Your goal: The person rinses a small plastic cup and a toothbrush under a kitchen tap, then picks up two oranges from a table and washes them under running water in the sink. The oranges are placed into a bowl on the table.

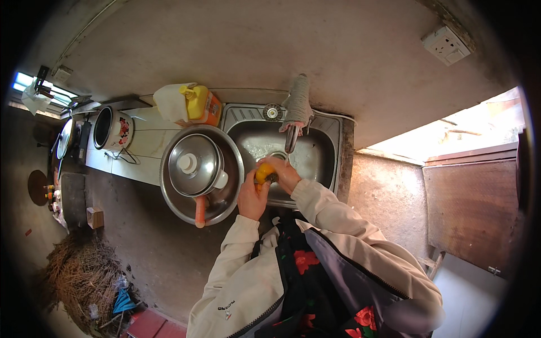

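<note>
An orange persimmon-like fruit (265, 172) with a dark calyx is held between both hands over the near left part of a stainless steel sink (315, 169). My left hand (252, 196) grips it from below left, and a bit of orange shows at its fingers. My right hand (286, 172) closes round its upper right side. Just above the right hand is the spout of a metal faucet (291, 139), wrapped in a grey cloth (299, 103); a thin stream seems to fall from it. The drain is partly hidden behind my right hand.
Left of the sink, a large metal basin (165, 186) holds a lidded pot (186, 156) and an orange-handled utensil (200, 213). Behind it stands a yellow jug (198, 103). A floral enamel pot (120, 129) sits on the tiled counter. Brushwood (84, 274) lies at lower left.
</note>
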`<action>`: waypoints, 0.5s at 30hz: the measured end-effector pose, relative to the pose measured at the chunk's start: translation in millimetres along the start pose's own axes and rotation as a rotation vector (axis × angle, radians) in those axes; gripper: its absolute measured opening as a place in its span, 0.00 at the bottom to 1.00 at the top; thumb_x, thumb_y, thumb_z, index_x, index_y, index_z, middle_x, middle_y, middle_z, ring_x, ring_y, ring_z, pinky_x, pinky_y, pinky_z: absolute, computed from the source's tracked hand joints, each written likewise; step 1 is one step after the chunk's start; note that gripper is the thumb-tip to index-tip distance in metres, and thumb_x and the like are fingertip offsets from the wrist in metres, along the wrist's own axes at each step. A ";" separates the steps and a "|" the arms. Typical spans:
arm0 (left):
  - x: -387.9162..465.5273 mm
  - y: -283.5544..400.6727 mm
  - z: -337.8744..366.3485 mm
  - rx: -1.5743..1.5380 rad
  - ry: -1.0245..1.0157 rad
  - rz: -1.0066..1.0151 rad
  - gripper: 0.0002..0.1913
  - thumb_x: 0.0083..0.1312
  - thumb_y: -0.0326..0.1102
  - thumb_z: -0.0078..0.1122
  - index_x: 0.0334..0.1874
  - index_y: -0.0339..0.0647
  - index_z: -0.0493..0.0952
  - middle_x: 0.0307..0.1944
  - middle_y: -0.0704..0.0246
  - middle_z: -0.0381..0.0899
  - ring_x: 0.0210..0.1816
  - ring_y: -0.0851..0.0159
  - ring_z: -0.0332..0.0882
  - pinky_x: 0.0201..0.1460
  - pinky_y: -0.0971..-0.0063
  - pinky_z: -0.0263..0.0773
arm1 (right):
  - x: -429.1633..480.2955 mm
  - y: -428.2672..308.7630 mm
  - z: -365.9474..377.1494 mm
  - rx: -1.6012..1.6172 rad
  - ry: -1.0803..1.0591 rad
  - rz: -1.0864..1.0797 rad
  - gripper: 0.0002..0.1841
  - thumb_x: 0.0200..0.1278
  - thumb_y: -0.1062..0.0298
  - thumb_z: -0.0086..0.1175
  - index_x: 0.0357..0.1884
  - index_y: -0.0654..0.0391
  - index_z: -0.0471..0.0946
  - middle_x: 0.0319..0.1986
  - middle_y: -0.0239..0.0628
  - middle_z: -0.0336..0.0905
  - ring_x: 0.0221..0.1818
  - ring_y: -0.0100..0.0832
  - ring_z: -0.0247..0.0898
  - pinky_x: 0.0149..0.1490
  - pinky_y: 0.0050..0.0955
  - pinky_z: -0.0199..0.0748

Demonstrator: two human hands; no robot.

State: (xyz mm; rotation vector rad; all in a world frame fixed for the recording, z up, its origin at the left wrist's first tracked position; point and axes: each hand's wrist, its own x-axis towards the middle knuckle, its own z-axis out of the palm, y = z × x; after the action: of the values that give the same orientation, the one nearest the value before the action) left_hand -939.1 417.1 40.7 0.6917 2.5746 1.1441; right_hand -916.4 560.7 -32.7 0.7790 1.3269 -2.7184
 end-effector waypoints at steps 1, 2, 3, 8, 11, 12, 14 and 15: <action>0.8 0.7 -0.7 -0.007 -0.013 -0.022 0.26 0.65 0.36 0.65 0.64 0.39 0.69 0.46 0.51 0.81 0.47 0.42 0.78 0.46 0.54 0.74 | -1.6 0.2 0.7 -0.246 0.023 -0.119 0.18 0.72 0.53 0.54 0.46 0.60 0.79 0.38 0.39 0.81 0.43 0.34 0.79 0.49 0.31 0.76; 1.3 1.4 -1.1 -0.007 -0.038 -0.066 0.26 0.65 0.37 0.65 0.64 0.40 0.70 0.46 0.52 0.81 0.47 0.43 0.78 0.46 0.53 0.73 | -2.9 -0.6 0.6 -0.485 0.040 -0.227 0.18 0.72 0.53 0.54 0.47 0.60 0.79 0.37 0.41 0.81 0.43 0.36 0.80 0.48 0.33 0.77; 0.9 2.4 -1.2 0.063 -0.030 -0.039 0.26 0.64 0.37 0.65 0.64 0.41 0.70 0.47 0.52 0.81 0.46 0.43 0.78 0.46 0.52 0.73 | -3.8 -1.5 0.3 -0.590 0.073 -0.289 0.18 0.72 0.52 0.54 0.47 0.59 0.79 0.38 0.41 0.81 0.42 0.35 0.80 0.48 0.32 0.77; 0.4 11.4 1.3 0.307 0.004 0.073 0.26 0.63 0.37 0.65 0.63 0.44 0.69 0.46 0.56 0.82 0.45 0.43 0.78 0.46 0.48 0.73 | -0.9 -8.1 -7.3 -0.403 0.128 -0.104 0.18 0.73 0.53 0.53 0.48 0.59 0.78 0.40 0.33 0.78 0.42 0.26 0.74 0.49 0.26 0.73; 2.3 14.4 1.9 0.265 -0.002 0.018 0.27 0.63 0.37 0.65 0.64 0.44 0.69 0.47 0.58 0.82 0.46 0.43 0.78 0.45 0.49 0.73 | -2.6 -3.3 -10.5 0.074 0.028 0.000 0.17 0.73 0.53 0.53 0.47 0.58 0.78 0.37 0.31 0.76 0.40 0.25 0.72 0.45 0.26 0.71; 2.6 14.6 2.5 0.262 -0.004 0.038 0.26 0.63 0.37 0.65 0.63 0.44 0.69 0.48 0.59 0.81 0.46 0.43 0.78 0.46 0.49 0.73 | -2.9 -0.9 -10.7 -0.095 0.034 -0.073 0.17 0.73 0.52 0.52 0.47 0.58 0.78 0.37 0.31 0.76 0.39 0.25 0.72 0.44 0.26 0.71; 2.4 15.1 5.1 0.283 -0.041 0.019 0.26 0.63 0.37 0.64 0.63 0.44 0.69 0.49 0.59 0.81 0.47 0.43 0.77 0.46 0.50 0.73 | -3.3 2.6 -10.3 -0.422 0.023 -0.193 0.18 0.74 0.51 0.50 0.46 0.57 0.78 0.36 0.31 0.75 0.39 0.25 0.72 0.43 0.26 0.70; 1.4 15.6 6.6 0.296 -0.043 0.040 0.26 0.63 0.37 0.65 0.63 0.44 0.69 0.50 0.61 0.80 0.47 0.45 0.77 0.45 0.49 0.73 | -3.4 2.7 -10.1 -0.337 0.066 -0.156 0.17 0.74 0.51 0.51 0.46 0.56 0.78 0.37 0.31 0.75 0.39 0.24 0.71 0.43 0.26 0.70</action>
State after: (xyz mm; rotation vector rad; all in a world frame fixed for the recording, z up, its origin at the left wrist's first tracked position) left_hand -932.7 431.1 48.0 0.8237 2.7320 0.7544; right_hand -908.5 565.8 -38.3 0.7656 1.8664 -2.4879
